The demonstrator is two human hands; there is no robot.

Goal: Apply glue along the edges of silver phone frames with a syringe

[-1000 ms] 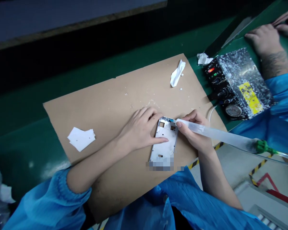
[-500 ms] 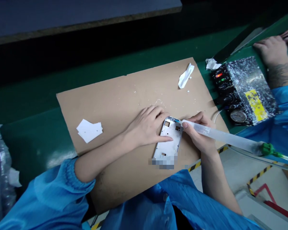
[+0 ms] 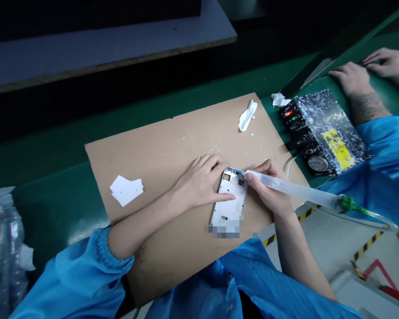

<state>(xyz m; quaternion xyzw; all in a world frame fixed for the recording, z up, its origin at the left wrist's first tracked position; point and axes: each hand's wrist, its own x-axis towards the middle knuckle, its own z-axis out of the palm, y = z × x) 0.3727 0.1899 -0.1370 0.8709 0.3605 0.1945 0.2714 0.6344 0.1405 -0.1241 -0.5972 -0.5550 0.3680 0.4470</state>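
Observation:
A silvery phone frame with square cut-outs lies on a brown cardboard sheet; a pixelated patch hides its lower end. My left hand steadies it, thumb across its face and fingers at the upper left edge. My right hand grips a translucent glue-dispensing syringe, its tip at the frame's upper right corner. A green cap closes the syringe's rear end, where a clear tube leaves it. Whether the tip touches the frame, I cannot tell.
White paper pieces lie left on the cardboard, a crumpled white wipe at its upper right. A worn black dispenser box with a gauge stands right. Beyond it rests a co-worker's hand. Clear plastic packaging sits far left.
The camera view has shifted, so the bench appears slightly lower and the box farther left. Both hands keep their hold, with the syringe tip still at the frame's upper corner.

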